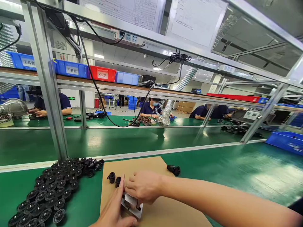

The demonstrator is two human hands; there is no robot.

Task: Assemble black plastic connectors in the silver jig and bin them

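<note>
A small silvery metal block fixture (131,205) rests on a brown cardboard sheet (175,211) in front of me. My left hand (115,206) holds it from the left, index finger stretched along the far side and thumb at the near edge. Over its top, my right hand (145,187) is closed with the fingers curled down; what they grip is hidden. Just beyond my left fingertips stand two small black plastic fittings, one with a side spout (111,177) and one partly covered (118,181).
Many round black parts (50,195) stand in rows at the left. A coiled black cable (173,170) lies at the sheet's right edge. Metal posts (47,78) carry a shelf with blue and red bins (102,73). A blue crate (285,142) stands far right; co-workers (151,107) sit opposite.
</note>
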